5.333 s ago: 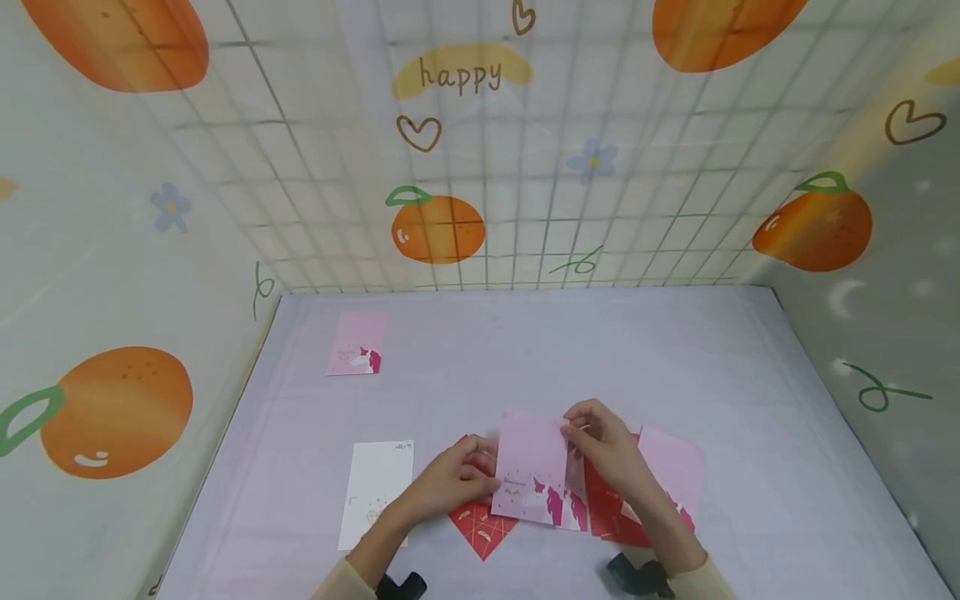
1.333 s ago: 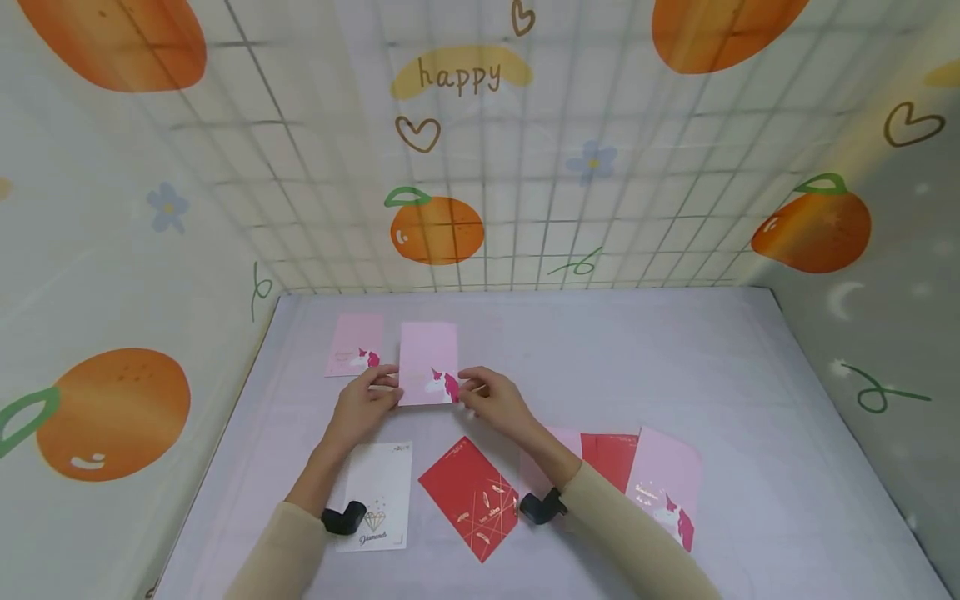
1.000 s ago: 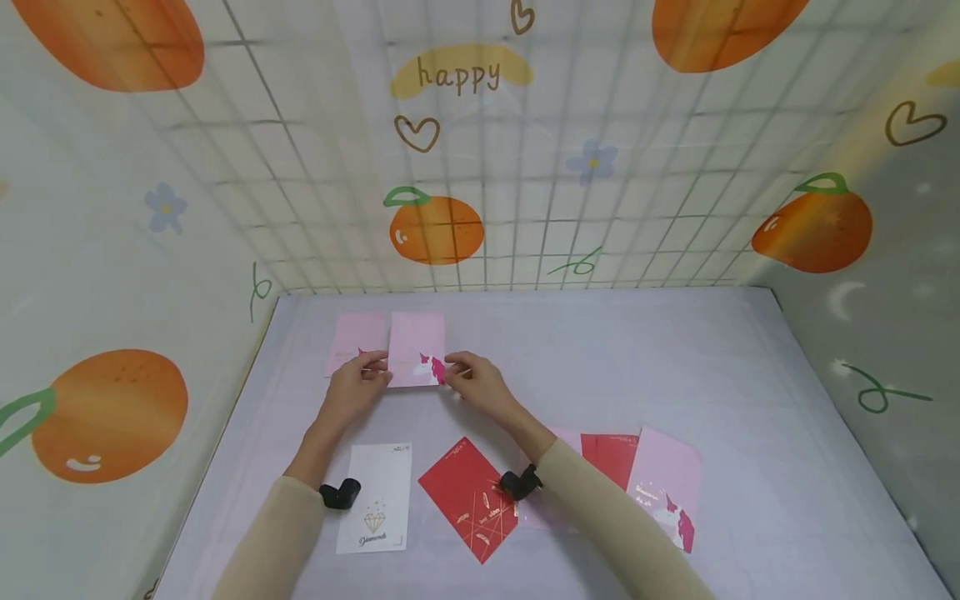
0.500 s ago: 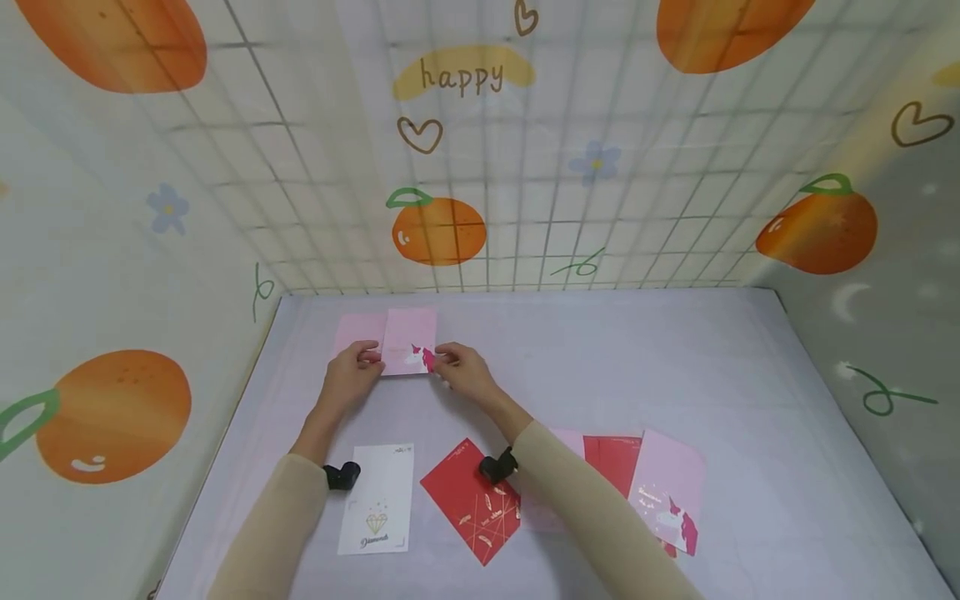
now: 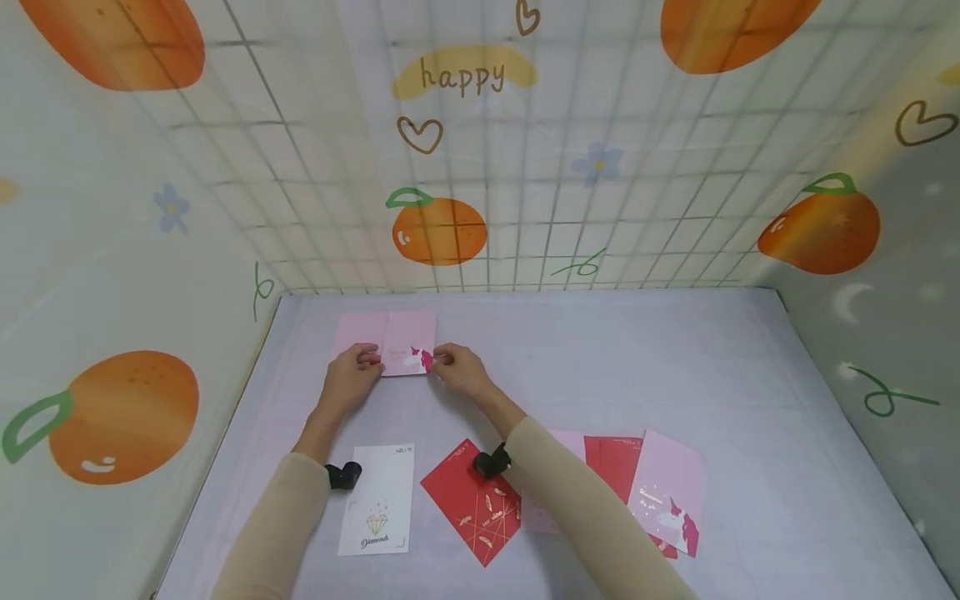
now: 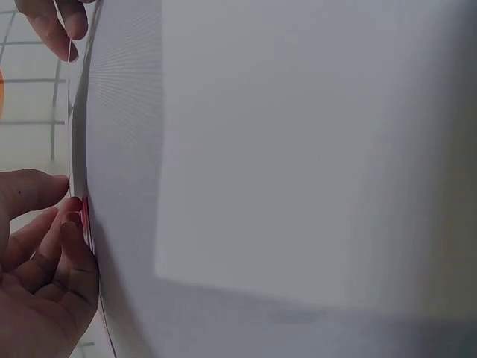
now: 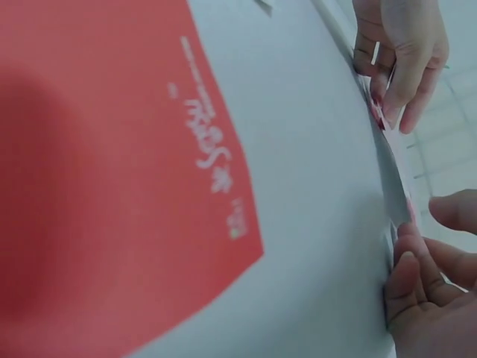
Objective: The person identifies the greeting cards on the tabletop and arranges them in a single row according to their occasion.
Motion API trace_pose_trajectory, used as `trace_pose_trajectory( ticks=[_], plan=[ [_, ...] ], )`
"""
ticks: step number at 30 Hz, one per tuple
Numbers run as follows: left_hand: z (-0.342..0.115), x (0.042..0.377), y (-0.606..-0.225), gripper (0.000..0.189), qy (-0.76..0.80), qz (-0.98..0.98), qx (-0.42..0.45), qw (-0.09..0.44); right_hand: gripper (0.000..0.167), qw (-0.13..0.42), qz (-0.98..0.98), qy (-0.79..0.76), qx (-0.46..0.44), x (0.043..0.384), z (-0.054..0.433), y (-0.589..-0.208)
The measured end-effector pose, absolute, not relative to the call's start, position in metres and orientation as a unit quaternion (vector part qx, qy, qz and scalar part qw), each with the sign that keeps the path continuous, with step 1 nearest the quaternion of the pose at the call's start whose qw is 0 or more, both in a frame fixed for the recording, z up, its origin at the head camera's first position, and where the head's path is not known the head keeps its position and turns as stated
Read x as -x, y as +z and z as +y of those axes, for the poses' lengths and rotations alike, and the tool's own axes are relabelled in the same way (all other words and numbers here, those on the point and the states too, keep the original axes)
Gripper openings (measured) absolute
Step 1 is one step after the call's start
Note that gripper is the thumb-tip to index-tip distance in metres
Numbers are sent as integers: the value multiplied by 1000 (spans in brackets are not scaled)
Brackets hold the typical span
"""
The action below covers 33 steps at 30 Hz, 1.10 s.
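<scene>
At the back left of the table, a pink unicorn card (image 5: pixel 409 332) is held between two hands, its lower edge close over the tabletop. My left hand (image 5: pixel 351 377) pinches its lower left edge, while the right hand (image 5: pixel 467 372) grips the lower right corner beside the unicorn's mane. Directly to its left lies another pink card (image 5: pixel 360 329), its lower part hidden by the left hand. In the left wrist view the card is seen edge-on, with the left hand (image 6: pixel 45 268) near. The right hand (image 7: pixel 440 276) appears low in the right wrist view.
Nearer the front lie a white Diamonds card (image 5: pixel 384 492) and a red card (image 5: pixel 468 500) turned cornerwise. Under and beside the right forearm are another red card (image 5: pixel 611 462) and a pink unicorn card (image 5: pixel 667 492), overlapping. A patterned curtain (image 5: pixel 525 192) encloses the table.
The pink card was lifted from the overlapping cards at the right and carried to the back left. Over the last second it came down beside the other pink card, both hands still holding it.
</scene>
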<state>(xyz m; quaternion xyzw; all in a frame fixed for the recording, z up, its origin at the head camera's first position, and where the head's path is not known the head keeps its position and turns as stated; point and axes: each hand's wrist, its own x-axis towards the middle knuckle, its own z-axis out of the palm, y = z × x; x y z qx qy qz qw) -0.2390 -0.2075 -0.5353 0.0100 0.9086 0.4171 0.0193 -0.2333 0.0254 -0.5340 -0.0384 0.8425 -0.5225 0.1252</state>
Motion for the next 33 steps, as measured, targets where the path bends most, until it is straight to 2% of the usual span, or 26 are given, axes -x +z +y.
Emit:
trace_pose_trajectory(
  ticks=[20, 27, 33],
  plan=[
    [-203, 234, -534, 36, 387, 922, 0, 15, 36, 133, 853, -503, 29, 234, 25, -532],
    [-200, 225, -528, 34, 396, 918, -9, 2, 35, 136, 834, -535, 20, 231, 31, -528],
    [-194, 208, -515, 35, 412, 911, -30, -5, 32, 112, 819, -560, 55, 223, 46, -517]
  ],
)
